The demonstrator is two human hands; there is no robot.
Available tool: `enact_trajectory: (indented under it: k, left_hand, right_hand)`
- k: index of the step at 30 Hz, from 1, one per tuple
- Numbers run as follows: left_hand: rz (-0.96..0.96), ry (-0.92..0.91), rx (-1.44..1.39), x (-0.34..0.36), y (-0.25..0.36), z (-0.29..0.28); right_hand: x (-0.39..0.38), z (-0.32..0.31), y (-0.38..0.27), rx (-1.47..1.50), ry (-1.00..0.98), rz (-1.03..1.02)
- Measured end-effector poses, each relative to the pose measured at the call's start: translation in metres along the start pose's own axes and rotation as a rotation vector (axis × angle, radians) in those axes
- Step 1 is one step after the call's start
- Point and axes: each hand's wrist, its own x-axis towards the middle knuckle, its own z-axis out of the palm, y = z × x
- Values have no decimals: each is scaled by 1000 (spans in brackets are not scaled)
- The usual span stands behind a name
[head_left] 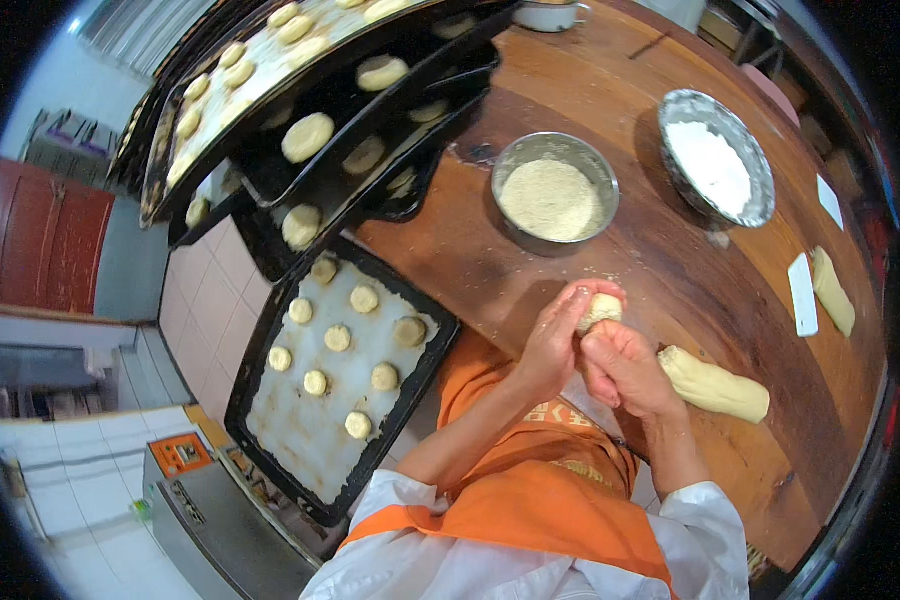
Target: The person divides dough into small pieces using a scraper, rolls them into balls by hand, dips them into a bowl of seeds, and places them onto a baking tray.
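Over the near edge of the wooden table, both my hands close round a small pale piece of dough. My left hand cups it from the left, fingers curled along its far side. Against its near side presses my right hand, its fingers folded in; they cover part of the dough. A thick dough roll lies on the table just right of my right hand. Beyond my hands stands a steel bowl of fine beige grains or crumbs. To my left, a dark baking tray with pale lining carries several round dough pieces.
A larger bowl of white powder stands at the far right. Near the right edge lie a white flat rectangular piece and another dough length. Stacked trays with dough rounds overhang the table's left side. A grey metal appliance stands lower left.
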Motion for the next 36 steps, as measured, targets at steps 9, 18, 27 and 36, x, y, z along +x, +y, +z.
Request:
enact_trajectory:
  k: [9, 18, 27, 36]
  left_hand:
    - [135, 98, -299, -29, 18, -57]
    - [401, 1338, 265, -182, 80, -272]
    - [293, 1755, 619, -305, 84, -482]
    - [144, 1858, 1081, -330, 81, -528]
  right_hand:
    - [-11, 14, 9, -232, 350, -104]
    - [14, 7, -3, -198, 394, -191]
    - [30, 5, 10, -413, 390, -166]
    - [20, 20, 3, -531, 443, -136]
